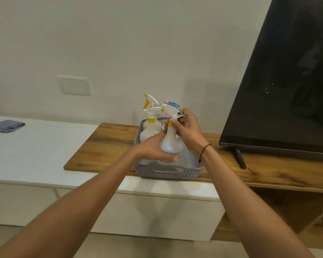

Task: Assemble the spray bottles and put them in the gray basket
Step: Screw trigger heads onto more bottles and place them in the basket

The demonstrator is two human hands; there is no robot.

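While the left hand [153, 148] wraps its fingers and thumb around the belly of a translucent white spray bottle [171, 146], the right hand [185, 127] curls its fingers around the bottle's neck and the white trigger head [171, 108], just above the yellow collar [170, 123]. This bottle is held upright over the near part of the gray basket [166, 171]; whether its base touches the basket floor is hidden by the hand and the basket wall. Dark printed lettering runs across its lower body. Behind it, inside the basket, stand two more white bottles with yellow-tipped trigger heads [149, 103], and what seems to be a pink and blue sprayer [172, 104] shows behind the right hand, though it is mostly covered. The basket sits on a wooden shelf [104, 146], near a dark television screen [287, 81] to the right. A folded blue-gray cloth [7, 125] lies well apart on the white cabinet top [45, 146] to the left. A thin black band [204, 151] circles the right wrist.
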